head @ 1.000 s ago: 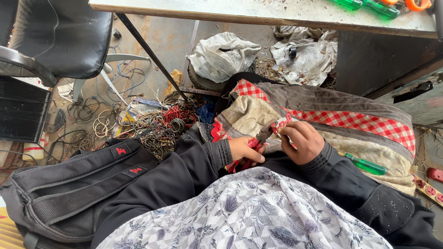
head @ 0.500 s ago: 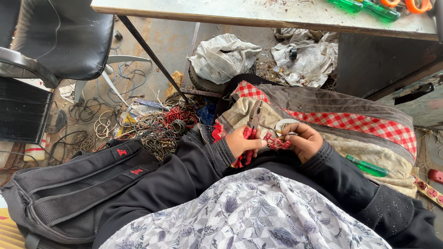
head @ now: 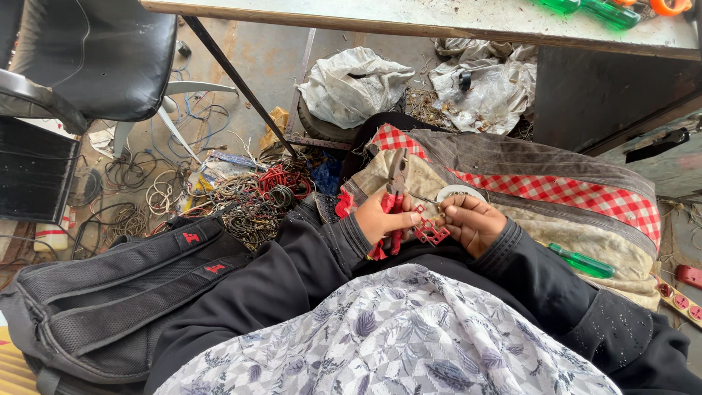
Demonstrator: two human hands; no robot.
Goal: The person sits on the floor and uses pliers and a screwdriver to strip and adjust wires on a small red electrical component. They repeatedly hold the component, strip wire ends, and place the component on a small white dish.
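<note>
From my remote seat I see both hands meeting at the centre of the frame, over a lap draped in black sleeves and a grey leaf-printed cloth (head: 380, 336). My left hand (head: 380, 218) is wrapped in a fist around the red handles of a pair of pliers (head: 395, 192), whose grey metal nose points toward the top of the frame. My right hand (head: 472, 219) curls beside it, thumb and fingers pinching a small red lattice-shaped plastic piece (head: 430, 230) that sits between the two hands, just touching the pliers' handles (I cannot tell whether the nose grips anything). Directly behind the hands lies a red-and-white checked cloth (head: 578, 192) over a beige bundle, with a green-handled screwdriver (head: 583, 262) resting on it at centre right. At lower left sits a black backpack (head: 110, 300); above it, a tangle of wires (head: 248, 197) spreads across the floor. A black office chair (head: 88, 58) fills the upper left, and a table edge (head: 409, 16) runs along the top.
</note>
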